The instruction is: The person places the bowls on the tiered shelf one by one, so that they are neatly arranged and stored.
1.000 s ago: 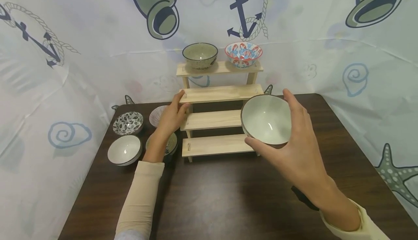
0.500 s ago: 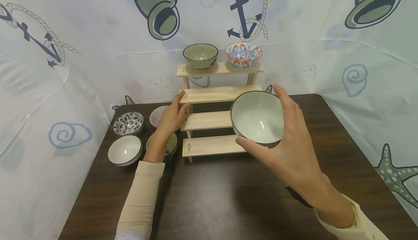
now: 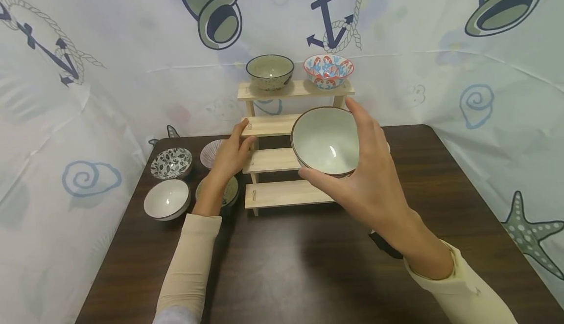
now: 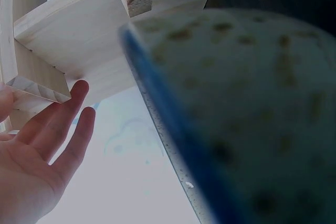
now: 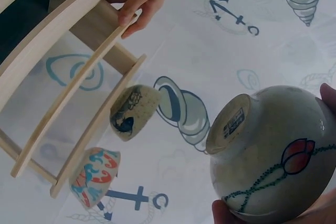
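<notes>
My right hand [image 3: 372, 187] holds a pale bowl [image 3: 325, 140] between thumb and fingers, tilted so its inside faces the head camera. In the right wrist view, the bowl's outside [image 5: 278, 161] shows a red bud and green vine, with a foot ring. It overlaps the middle boards of a wooden tiered stand [image 3: 286, 194]. My left hand [image 3: 229, 157] grips the left end of the stand's second board from the top, fingers underneath in the left wrist view. On the top board stand a grey-green bowl [image 3: 270, 73] and a red-and-blue patterned bowl [image 3: 328, 71].
Left of the stand, the dark table [image 3: 273, 265] carries a black-and-white floral bowl [image 3: 171, 162], a white bowl [image 3: 167, 199], a pinkish striped bowl [image 3: 210, 152] and a speckled green bowl [image 3: 230, 192], partly behind my left arm. A printed cloth [image 3: 396, 69] hangs behind.
My right hand has moved left and upward with the pale bowl, from the stand's right side to in front of its middle boards. My left hand has stayed on the stand.
</notes>
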